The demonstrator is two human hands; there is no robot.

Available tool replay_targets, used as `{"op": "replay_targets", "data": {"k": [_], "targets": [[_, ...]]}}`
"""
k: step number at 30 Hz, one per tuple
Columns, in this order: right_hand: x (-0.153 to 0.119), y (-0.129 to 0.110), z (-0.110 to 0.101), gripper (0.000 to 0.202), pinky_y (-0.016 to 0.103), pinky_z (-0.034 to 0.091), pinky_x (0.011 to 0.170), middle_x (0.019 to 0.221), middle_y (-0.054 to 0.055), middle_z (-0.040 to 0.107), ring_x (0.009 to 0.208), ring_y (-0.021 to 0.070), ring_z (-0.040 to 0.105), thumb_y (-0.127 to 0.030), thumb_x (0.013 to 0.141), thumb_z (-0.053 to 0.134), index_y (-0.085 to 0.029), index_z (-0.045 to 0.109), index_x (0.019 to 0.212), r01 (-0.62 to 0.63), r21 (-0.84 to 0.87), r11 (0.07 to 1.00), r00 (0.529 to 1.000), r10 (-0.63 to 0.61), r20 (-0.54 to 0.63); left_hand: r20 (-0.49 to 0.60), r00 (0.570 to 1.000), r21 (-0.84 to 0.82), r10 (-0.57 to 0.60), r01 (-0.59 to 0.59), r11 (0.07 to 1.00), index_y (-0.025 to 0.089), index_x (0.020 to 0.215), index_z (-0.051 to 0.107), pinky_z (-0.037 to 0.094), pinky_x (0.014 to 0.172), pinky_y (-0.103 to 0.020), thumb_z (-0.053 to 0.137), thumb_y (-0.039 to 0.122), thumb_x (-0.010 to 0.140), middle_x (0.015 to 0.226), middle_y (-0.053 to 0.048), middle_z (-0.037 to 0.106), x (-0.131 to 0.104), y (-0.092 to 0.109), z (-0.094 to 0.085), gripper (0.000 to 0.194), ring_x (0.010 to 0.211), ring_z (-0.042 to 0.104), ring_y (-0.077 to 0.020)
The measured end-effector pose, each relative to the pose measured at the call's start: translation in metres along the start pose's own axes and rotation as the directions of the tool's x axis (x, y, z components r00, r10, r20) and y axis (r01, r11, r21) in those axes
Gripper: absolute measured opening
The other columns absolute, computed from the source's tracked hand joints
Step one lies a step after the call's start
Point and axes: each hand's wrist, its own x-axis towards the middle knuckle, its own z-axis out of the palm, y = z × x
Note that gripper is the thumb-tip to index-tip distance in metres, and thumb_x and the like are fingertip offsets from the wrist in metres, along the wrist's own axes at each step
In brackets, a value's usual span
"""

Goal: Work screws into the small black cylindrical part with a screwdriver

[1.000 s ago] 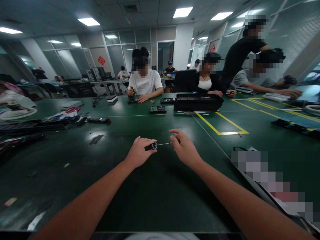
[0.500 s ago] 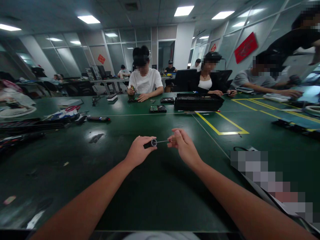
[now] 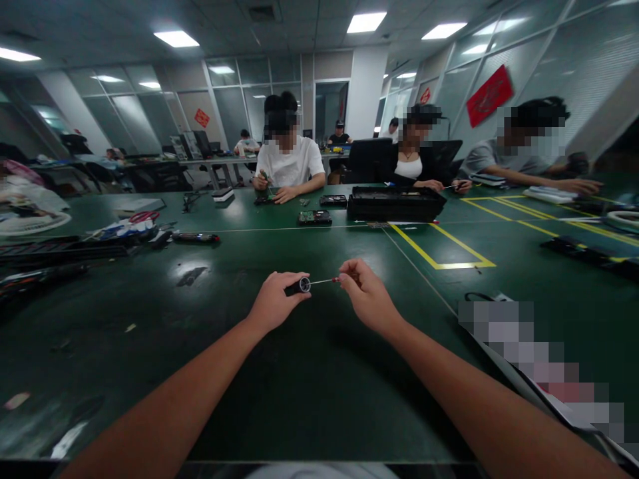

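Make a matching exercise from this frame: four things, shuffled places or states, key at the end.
Things
1. left hand
2. right hand
3. long black housing
4. large red sign

Places or states
A. hung at upper right
B. gripping a black cylinder
C. on the green table, beyond both hands
D. at the red end of a thin tool

Pairs: 1-B, 2-D, 3-C, 4-A

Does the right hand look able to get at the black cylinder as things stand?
Probably yes: the right hand is close to the black cylinder, with only the thin red-ended rod across the gap. It is holding that rod, though, and the left hand covers part of the cylinder.
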Motion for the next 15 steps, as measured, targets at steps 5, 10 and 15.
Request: {"op": "replay_targets", "data": {"k": [5, 10, 15], "targets": [[-0.0001, -0.0018, -0.0015, 0.025, 0.030, 0.042, 0.060, 0.073, -0.001, 0.056, 0.066, 0.0170, 0.056, -0.043, 0.098, 0.041, -0.023, 0.056, 0.093, -0.062, -0.056, 0.996, 0.997, 0.065, 0.044, 0.018, 1.000, 0.012, 0.001, -0.001, 1.000, 0.030, 0.120, 0.068, 0.039, 0.105, -0.052, 0.074, 0.029, 0.083, 0.119, -0.003, 0.070, -0.0006, 0.0004, 0.0001, 0.038, 0.109, 0.061, -0.0253], [-0.0016, -0.0021, -0.0004, 0.021, 0.031, 0.044, 0.066, 0.080, 0.001, 0.059, 0.072, 0.0175, 0.057, -0.038, 0.097, 0.040, -0.024, 0.056, 0.100, -0.017, -0.068, 0.998, 1.000, 0.018, 0.017, 0.026, 1.000, 0.027, 0.001, -0.001, 1.000, 0.029, 0.119, 0.068, 0.040, 0.104, -0.050, 0.074, 0.029, 0.082, 0.119, -0.003, 0.070, -0.0001, 0.0024, -0.0003, 0.038, 0.109, 0.060, -0.0252], [-0.0009, -0.0023, 0.0028, 0.015, 0.032, 0.047, 0.070, 0.086, 0.002, 0.062, 0.076, 0.0180, 0.058, -0.034, 0.088, 0.054, -0.022, 0.054, 0.097, -0.023, 0.082, 0.996, 0.999, 0.026, -0.037, 0.044, 0.999, 0.036, -0.013, 0.011, 0.999, 0.028, 0.120, 0.068, 0.040, 0.104, -0.052, 0.073, 0.030, 0.083, 0.116, -0.005, 0.070, -0.0004, 0.0054, -0.0006, 0.037, 0.106, 0.061, -0.0263]]}}
